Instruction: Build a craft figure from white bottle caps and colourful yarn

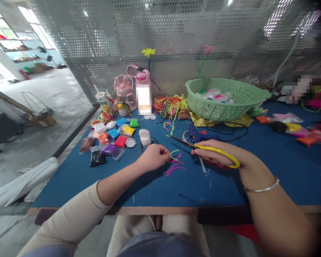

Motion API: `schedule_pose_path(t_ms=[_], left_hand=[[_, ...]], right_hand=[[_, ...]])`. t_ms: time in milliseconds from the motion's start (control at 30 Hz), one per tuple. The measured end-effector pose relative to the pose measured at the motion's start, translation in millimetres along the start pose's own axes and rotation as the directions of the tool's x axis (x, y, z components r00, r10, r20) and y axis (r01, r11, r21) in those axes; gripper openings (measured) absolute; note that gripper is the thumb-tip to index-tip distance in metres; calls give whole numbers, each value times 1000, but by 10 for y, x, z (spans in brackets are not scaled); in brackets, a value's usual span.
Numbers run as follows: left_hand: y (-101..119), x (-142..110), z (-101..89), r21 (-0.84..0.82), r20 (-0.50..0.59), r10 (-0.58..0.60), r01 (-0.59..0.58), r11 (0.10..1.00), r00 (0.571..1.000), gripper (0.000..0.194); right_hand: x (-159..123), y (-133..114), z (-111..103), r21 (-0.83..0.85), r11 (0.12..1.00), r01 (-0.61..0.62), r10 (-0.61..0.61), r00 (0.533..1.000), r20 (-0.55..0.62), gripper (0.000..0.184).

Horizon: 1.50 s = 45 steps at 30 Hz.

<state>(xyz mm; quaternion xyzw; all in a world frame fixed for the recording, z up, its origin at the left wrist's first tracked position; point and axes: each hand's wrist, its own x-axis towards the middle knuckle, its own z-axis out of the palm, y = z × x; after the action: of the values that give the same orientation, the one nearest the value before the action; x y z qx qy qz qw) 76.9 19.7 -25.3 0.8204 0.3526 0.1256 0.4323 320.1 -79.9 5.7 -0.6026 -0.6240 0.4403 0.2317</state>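
Observation:
My left hand (154, 157) is closed in a pinch at the middle of the table, with a short yellow-green string (174, 153) at its fingertips. Beside those fingers, several cut pink strings (173, 170) lie on the blue surface. A pair of scissors (216, 150) with yellow handles is in my right hand (224, 152), its fingers wrapped round the loops. The dark blades point left and look parted, apart from the strings. Just behind them lies a blue glue gun (200, 135). Small white round tubs (144, 138) stand behind my left hand.
Bags of coloured clay (113, 132) cover the left of the table (155, 192). A tangle of coloured string (172, 109) lies at the back, near a pink bottle (142, 77). The green basket (222, 101) holds small items. More coloured packets (294, 129) lie right. Behind rises a perforated metal panel (173, 35).

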Motion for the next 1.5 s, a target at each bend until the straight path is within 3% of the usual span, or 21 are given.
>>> schedule_pose_path(t_ms=[100, 267, 433, 567, 733, 900, 1033, 1200, 1367, 1500], left_hand=[[27, -37, -61, 93, 7, 32, -33, 995, 999, 24], [96, 58, -117, 242, -184, 35, 10, 970, 982, 34], [194, 465, 14, 316, -251, 1, 81, 945, 968, 27], [194, 842, 141, 314, -283, -106, 197, 929, 953, 29], [129, 971, 151, 165, -285, -215, 269, 949, 934, 36], [111, 685, 75, -153, -139, -305, 284, 947, 942, 30], [99, 399, 45, -432, 24, -346, 321, 843, 938, 26], [61, 239, 55, -672, 99, -325, 304, 675, 940, 24], [41, 224, 89, -759, 142, -297, 296, 580, 944, 21], [45, 202, 113, -768, 176, -273, 305, 563, 946, 23]], right_hand=[[14, -10, -39, 90, 995, -41, 45, 998, -43, 45], [43, 6, -41, 226, 972, -60, 87, 990, -107, 46], [99, 15, -21, 301, 953, -7, 83, 968, -238, 45], [129, 11, -8, 337, 940, 60, 39, 960, -279, 43], [120, 14, -2, 380, 924, 43, 59, 966, -253, 50], [4, -23, -52, 379, 925, 17, 49, 985, -164, 60], [-119, -21, -104, 300, 953, -33, 41, 999, -18, 57], [-182, 27, -88, 260, 965, -30, 23, 999, 30, 50], [-124, 4, -24, 169, 976, -139, 127, 989, 78, 52], [-19, -14, 53, 125, 982, -140, 135, 990, 47, 50]])
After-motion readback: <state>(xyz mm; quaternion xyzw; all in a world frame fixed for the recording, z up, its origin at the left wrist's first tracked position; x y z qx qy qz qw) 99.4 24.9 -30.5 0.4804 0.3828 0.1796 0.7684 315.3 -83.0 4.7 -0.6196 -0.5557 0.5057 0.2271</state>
